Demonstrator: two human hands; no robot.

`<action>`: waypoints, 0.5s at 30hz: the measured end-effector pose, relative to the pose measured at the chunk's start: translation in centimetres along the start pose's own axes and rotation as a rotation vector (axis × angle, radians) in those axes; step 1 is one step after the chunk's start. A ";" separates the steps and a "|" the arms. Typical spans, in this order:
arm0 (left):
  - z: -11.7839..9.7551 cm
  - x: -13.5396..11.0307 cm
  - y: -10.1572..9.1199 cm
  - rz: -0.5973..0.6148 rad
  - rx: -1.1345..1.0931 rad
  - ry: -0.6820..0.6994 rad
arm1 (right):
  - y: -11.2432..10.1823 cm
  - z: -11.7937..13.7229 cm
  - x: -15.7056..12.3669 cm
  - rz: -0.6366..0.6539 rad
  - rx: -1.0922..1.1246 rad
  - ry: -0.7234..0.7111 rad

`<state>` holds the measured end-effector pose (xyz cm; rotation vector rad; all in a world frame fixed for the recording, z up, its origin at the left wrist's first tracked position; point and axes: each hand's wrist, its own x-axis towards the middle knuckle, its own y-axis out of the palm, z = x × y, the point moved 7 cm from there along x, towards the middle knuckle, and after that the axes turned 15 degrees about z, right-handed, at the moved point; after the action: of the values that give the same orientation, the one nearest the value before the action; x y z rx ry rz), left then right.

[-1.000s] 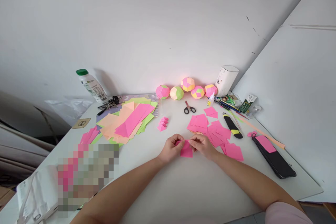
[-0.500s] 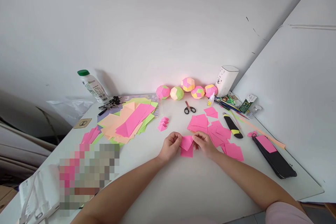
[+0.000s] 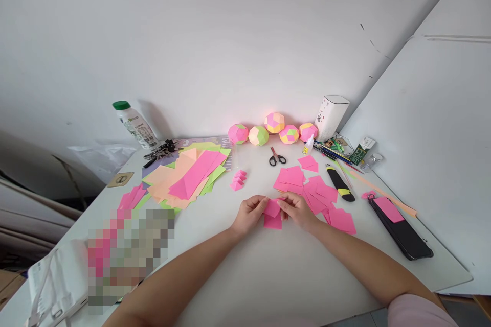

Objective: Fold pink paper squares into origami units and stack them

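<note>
Between my two hands is a small pink paper square (image 3: 272, 208). My left hand (image 3: 251, 213) pinches its left edge, and my right hand (image 3: 297, 210) grips it at the right, thumb on top. Just below it, flat on the table, lies another pink square (image 3: 272, 222), partly covered by the held one. Several folded pink pieces (image 3: 238, 180) stand in a short row beyond my left hand. Loose pink squares (image 3: 289, 179) are spread beyond and to the right of my right hand.
Scissors (image 3: 277, 157) lie beyond my hands, with several paper balls (image 3: 258, 136) along the wall. A glue bottle (image 3: 308, 146), a box cutter (image 3: 340, 183) and a black pouch (image 3: 401, 230) are on the right. Coloured sheets (image 3: 169, 179) and a white bottle (image 3: 136, 125) occupy the left.
The held paper has tilted, and its top right edge now looks raised or bent. My right fingers have shifted slightly inward over it; my left hand has lowered a little.
</note>
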<state>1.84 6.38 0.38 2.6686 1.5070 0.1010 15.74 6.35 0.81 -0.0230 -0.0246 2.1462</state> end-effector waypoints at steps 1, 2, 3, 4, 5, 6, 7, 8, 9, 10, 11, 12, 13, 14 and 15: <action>0.0 0.0 0.0 -0.002 -0.002 0.000 | 0.0 -0.1 0.0 -0.005 0.008 0.002; 0.0 0.0 0.0 -0.008 -0.010 0.000 | -0.1 -0.2 0.0 -0.008 0.017 0.006; 0.1 0.0 -0.1 -0.017 -0.023 0.001 | -0.1 -0.2 0.0 -0.009 0.027 0.010; 0.1 0.0 -0.1 -0.027 -0.037 0.003 | -0.1 -0.3 0.0 -0.008 0.037 0.014; 0.2 0.0 -0.2 -0.033 -0.050 0.011 | -0.1 -0.3 0.0 -0.004 0.044 0.018; 0.2 0.1 -0.2 -0.032 -0.062 0.025 | 0.0 -0.2 -0.1 0.001 0.050 0.020; 0.1 0.1 -0.1 -0.025 -0.074 0.042 | 0.0 -0.2 -0.1 0.006 0.054 0.022; 0.1 0.1 -0.1 -0.014 -0.085 0.055 | 0.0 -0.2 -0.1 0.009 0.057 0.024; 0.1 0.2 0.0 0.003 -0.093 0.060 | 0.0 -0.1 -0.1 0.010 0.058 0.026; 0.2 0.2 0.1 0.019 -0.100 0.058 | 0.0 -0.1 -0.1 0.011 0.059 0.030; 0.2 0.2 0.2 0.031 -0.104 0.054 | 0.1 -0.1 -0.1 0.014 0.059 0.033; 0.2 0.2 0.3 0.040 -0.102 0.049 | 0.1 -0.1 -0.1 0.020 0.056 0.036; 0.2 0.2 0.4 0.049 -0.096 0.046 | 0.1 -0.2 0.0 0.027 0.051 0.036; 0.1 0.2 0.4 0.059 -0.087 0.044 | 0.2 -0.2 0.0 0.034 0.044 0.033; 0.1 0.2 0.5 0.072 -0.077 0.043 | 0.2 -0.2 0.0 0.041 0.038 0.028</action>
<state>2.41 6.33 0.31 2.6769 1.3883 0.2178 15.54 6.24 0.63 -0.0318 0.0336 2.1863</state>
